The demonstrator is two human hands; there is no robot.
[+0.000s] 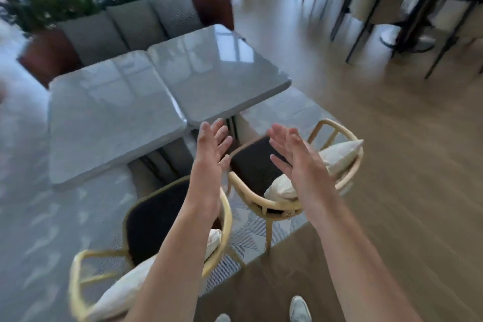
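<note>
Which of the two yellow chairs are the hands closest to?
The farther pale-yellow wooden chair with the dark seat, on the right. The left hand and right hand are spread open over it; the nearer matching chair sits below the left forearm.

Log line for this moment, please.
left hand: open, empty | right hand: open, empty | both over far chair | cushion in chair

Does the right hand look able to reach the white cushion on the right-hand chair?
Probably yes: the right hand hovers open just above the cushion, the chair is open from above, and nothing shows between them.
</note>
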